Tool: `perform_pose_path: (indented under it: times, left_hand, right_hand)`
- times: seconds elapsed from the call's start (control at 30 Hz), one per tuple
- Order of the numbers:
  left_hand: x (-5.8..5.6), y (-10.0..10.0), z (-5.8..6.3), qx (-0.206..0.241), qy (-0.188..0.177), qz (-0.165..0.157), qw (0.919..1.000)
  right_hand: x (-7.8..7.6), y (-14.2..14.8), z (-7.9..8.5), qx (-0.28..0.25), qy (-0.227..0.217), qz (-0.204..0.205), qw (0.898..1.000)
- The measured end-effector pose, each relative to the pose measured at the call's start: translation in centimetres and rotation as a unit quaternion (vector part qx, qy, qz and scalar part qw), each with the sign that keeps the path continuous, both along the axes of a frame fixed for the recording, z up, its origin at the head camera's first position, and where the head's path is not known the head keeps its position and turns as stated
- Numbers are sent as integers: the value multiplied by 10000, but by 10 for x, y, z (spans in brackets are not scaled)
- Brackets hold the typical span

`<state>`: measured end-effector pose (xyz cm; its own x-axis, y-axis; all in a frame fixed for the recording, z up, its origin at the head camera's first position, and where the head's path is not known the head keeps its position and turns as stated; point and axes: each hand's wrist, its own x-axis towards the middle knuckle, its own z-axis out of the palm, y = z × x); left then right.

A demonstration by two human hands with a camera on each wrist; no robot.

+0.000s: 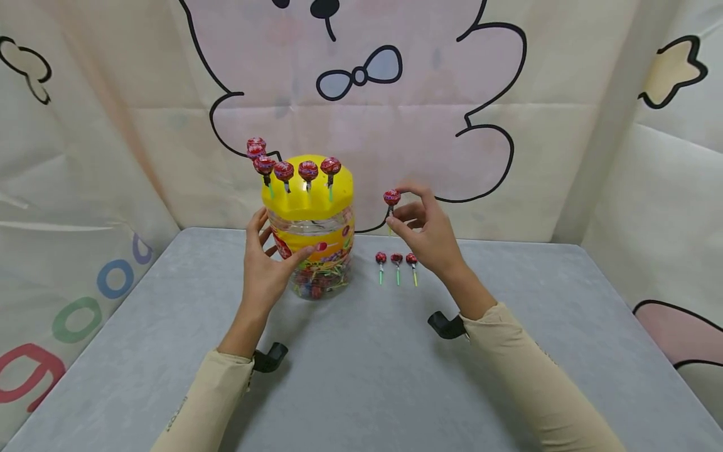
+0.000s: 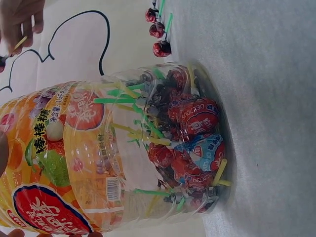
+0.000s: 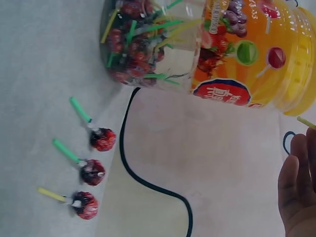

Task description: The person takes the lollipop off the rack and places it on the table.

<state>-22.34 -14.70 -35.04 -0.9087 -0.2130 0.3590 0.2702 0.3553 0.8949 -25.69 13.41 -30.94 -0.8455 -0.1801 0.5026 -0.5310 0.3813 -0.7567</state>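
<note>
My left hand (image 1: 267, 270) grips the side of a clear plastic candy jar (image 1: 333, 233), thumb across its orange label. The jar is tilted on the table, and more wrapped lollipops (image 2: 197, 117) lie in its bottom. Several red-wrapped lollipops (image 1: 307, 171) stand upright along its yellow lid (image 1: 282, 210), sticks down. To the right of the jar, my right hand (image 1: 427, 231) pinches another red lollipop (image 1: 392, 198) in the air, candy end up. Its yellow stick (image 3: 306, 122) points toward the lid in the right wrist view.
Three red lollipops (image 1: 397, 258) lie in a row on the grey table (image 1: 361, 370), right of the jar. A pale printed curtain (image 1: 361, 125) hangs behind the table. Black wrist mounts (image 1: 271, 358) stick out below both sleeves.
</note>
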Motion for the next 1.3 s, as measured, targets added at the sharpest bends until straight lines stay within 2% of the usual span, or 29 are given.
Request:
perform_pose_path:
  times: [0.23, 0.63, 0.83, 1.0, 1.3]
  left_hand:
    - [0, 0, 0, 5, -19, 5, 10000]
    - [-1, 1, 0, -17, 47, 9, 10000]
    - [-1, 0, -1, -22, 62, -10, 10000]
    - [-2, -1, -1, -54, 32, 31, 10000]
    - [-3, 0, -2, -63, 0, 47, 10000]
  right_hand:
    - [6, 11, -13, 48, -344, -225, 9991]
    - [15, 30, -31, 165, -431, -521, 9976]
    - [11, 41, -43, 502, -654, -423, 9957]
    - [6, 47, -46, 668, -773, -334, 9942]
    - [-1, 56, -57, 964, -1077, -482, 9883]
